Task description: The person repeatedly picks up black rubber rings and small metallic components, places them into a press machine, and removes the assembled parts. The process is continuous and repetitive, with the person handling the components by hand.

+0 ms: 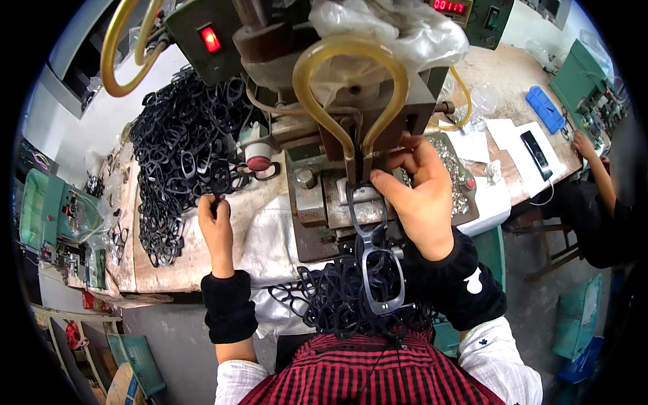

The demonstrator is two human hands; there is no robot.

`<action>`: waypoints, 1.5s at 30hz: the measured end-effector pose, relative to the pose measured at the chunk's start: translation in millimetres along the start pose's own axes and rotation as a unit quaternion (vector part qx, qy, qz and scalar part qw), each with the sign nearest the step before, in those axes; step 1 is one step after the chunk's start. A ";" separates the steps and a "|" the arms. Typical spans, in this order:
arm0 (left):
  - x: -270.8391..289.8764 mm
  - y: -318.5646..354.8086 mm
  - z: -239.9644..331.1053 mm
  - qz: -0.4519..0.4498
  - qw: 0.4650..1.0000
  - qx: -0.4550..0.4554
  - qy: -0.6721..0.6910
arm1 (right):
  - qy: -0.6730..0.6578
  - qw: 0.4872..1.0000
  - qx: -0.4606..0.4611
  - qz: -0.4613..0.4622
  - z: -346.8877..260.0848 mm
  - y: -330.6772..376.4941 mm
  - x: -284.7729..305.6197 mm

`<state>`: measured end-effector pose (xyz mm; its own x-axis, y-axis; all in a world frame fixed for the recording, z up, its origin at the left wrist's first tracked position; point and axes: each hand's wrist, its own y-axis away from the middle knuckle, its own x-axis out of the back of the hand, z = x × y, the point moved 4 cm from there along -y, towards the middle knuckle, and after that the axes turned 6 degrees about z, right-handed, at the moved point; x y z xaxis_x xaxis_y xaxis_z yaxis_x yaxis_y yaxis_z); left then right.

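Note:
My right hand (424,199) is at the press, its thumb and fingers closed at the edge of a dark eyeglass frame (368,233). One rim of that frame lies over the metal fixture (366,194) beneath the press head; the other hangs toward me. My left hand (217,233) is at the edge of a big heap of black eyeglass frames (192,145), thumb and forefinger pinching one there. The fingertips partly hide the pinched piece. More black eyeglass frames (331,297) lie heaped in front of me, below the press.
A yellow tube (351,47) loops before the press head. Left of the fixture is a red button (258,163). Small metal parts (451,172) fill a tray at right. Beyond are a blue holder (545,109), a phone (534,150) and another person's hand (584,144). A green bin (579,317) stands on the floor.

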<state>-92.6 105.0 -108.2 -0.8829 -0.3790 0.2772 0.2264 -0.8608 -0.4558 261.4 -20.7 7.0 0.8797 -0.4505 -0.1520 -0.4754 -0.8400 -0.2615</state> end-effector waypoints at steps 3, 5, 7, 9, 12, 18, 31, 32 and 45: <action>12.2 2.2 -9.0 0.095 0.994 -0.013 0.053 | -0.036 0.998 -0.045 -0.021 -2.1 6.8 -5.5; 11.0 3.3 17.1 0.138 0.977 0.087 0.139 | -0.065 0.996 -0.061 -0.018 -5.9 10.2 -12.3; 7.0 3.5 63.0 0.167 0.952 0.055 0.249 | -0.100 0.992 -0.081 0.009 -10.5 16.3 -14.4; 7.2 15.4 124.0 0.174 0.932 -0.067 0.311 | -0.081 0.992 -0.101 -0.012 -26.8 28.5 -14.4; -12.5 54.6 198.8 0.041 0.890 -0.349 0.292 | 0.090 0.991 0.061 -0.075 -32.8 37.2 -3.7; -76.5 95.7 232.9 -0.255 0.795 -0.527 0.157 | 0.586 0.793 0.163 0.023 33.1 3.7 81.1; -83.2 102.0 222.3 -0.253 0.796 -0.530 0.147 | 0.500 0.828 0.235 0.096 53.8 5.9 93.7; -75.9 104.0 221.9 -0.283 0.810 -0.496 0.133 | 0.489 0.837 0.224 0.100 56.1 5.8 91.0; -25.1 -12.4 136.2 0.011 0.908 -0.376 -0.184 | 0.342 0.919 0.169 0.096 42.8 4.8 80.7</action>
<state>-17.2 79.0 5.7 -0.6528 -0.5998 0.4627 -0.2254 -0.4294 -0.8745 329.7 -48.1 -47.3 0.5246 -0.7625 0.3787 -0.4965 -0.6354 -0.5914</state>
